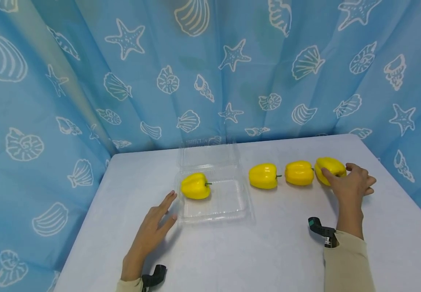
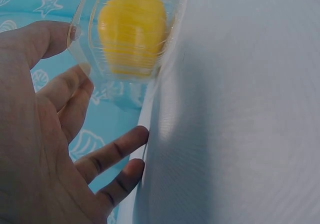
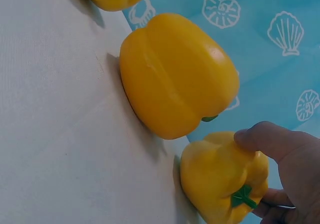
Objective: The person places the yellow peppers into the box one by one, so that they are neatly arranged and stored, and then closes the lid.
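Observation:
My right hand (image 1: 352,182) grips the rightmost yellow bell pepper (image 1: 331,167), thumb on one side and fingers curled at the other. In the right wrist view the thumb (image 3: 270,140) presses on this pepper (image 3: 215,176) near its green stem; some fingers are partly hidden behind it. A clear plastic clamshell box (image 1: 228,196) lies with its lid raised at the back, one yellow bell pepper (image 1: 195,186) in its left part. Beside the box's left edge, my left hand (image 1: 152,231) has its fingers spread, fingertips right at the rim in the left wrist view.
Two more yellow bell peppers, one (image 1: 264,176) nearer the box and one (image 1: 299,173) in the middle, lie in a row on the white-covered table (image 1: 268,251). A blue curtain (image 1: 203,65) with white shells hangs behind the table and along its sides.

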Tool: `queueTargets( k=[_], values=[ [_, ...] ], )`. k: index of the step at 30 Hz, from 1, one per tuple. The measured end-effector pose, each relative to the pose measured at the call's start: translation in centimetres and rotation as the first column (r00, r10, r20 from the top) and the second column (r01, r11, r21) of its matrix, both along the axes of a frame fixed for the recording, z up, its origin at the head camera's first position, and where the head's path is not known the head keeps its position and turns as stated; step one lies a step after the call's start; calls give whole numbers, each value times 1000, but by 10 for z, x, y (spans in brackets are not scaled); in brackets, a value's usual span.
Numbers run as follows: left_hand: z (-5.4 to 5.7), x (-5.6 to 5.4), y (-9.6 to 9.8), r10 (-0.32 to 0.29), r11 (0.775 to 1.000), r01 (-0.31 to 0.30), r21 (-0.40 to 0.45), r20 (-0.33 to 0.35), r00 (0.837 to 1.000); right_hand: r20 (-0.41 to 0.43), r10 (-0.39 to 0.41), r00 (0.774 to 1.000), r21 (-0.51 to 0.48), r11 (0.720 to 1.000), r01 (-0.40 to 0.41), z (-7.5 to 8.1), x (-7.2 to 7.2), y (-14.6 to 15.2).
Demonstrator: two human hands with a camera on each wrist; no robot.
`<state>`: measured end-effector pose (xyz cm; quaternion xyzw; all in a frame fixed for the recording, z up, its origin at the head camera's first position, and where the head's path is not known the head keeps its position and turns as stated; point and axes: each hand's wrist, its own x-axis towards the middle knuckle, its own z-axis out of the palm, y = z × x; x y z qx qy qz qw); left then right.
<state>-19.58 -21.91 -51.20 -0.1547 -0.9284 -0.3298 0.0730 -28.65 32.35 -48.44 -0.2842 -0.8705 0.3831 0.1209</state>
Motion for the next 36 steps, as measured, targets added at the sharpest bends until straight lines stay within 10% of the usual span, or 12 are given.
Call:
queueTargets(
  k=[36],
  values=[
    [3,2,0,-12,1000,12,-3,-1,1000,-81,-7,997,-44,999,3,16,7,8]
  ],
)
